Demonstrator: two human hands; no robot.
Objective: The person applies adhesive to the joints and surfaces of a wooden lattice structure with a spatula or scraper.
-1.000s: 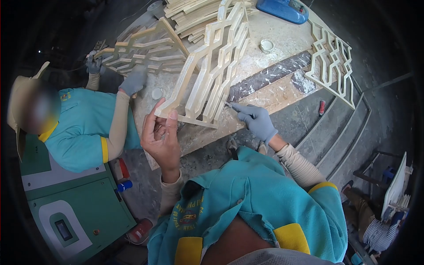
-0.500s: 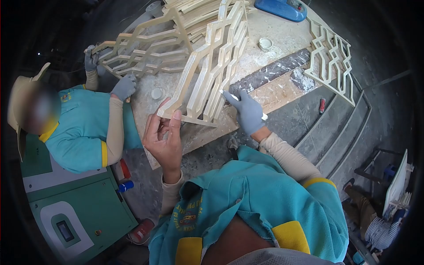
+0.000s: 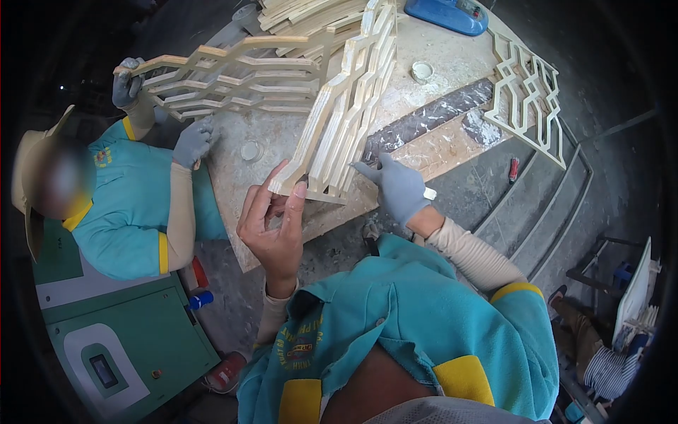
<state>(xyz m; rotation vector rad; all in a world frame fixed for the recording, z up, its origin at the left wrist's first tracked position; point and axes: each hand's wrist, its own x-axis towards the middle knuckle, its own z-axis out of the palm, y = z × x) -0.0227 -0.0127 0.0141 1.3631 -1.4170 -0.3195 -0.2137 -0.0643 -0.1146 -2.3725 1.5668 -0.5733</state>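
Note:
My bare left hand (image 3: 274, 230) grips the near corner of a pale wooden lattice panel (image 3: 308, 138), thumb and fingers on either side of its end. The panel is tilted up over the table, its zigzag bars running away from me. My right hand (image 3: 401, 191), in a grey glove, is closed round a small hand tool (image 3: 429, 193) whose white end sticks out below the palm. Its extended index finger points at the panel's right edge, close to the bars. The tool's working end is hidden.
Left, a co-worker in grey gloves (image 3: 192, 143) handles another lattice panel (image 3: 282, 63). The dusty table (image 3: 282, 152) bears a tub of white paste (image 3: 422, 71), strips of wood (image 3: 311, 25) and a blue object (image 3: 448, 15). A third panel (image 3: 526, 106) overhangs the right edge.
My left hand and the near panel corner have shifted slightly right, and the panel has turned. My right hand has rotated a little. The co-worker's panel has swung flatter, its end towards mine.

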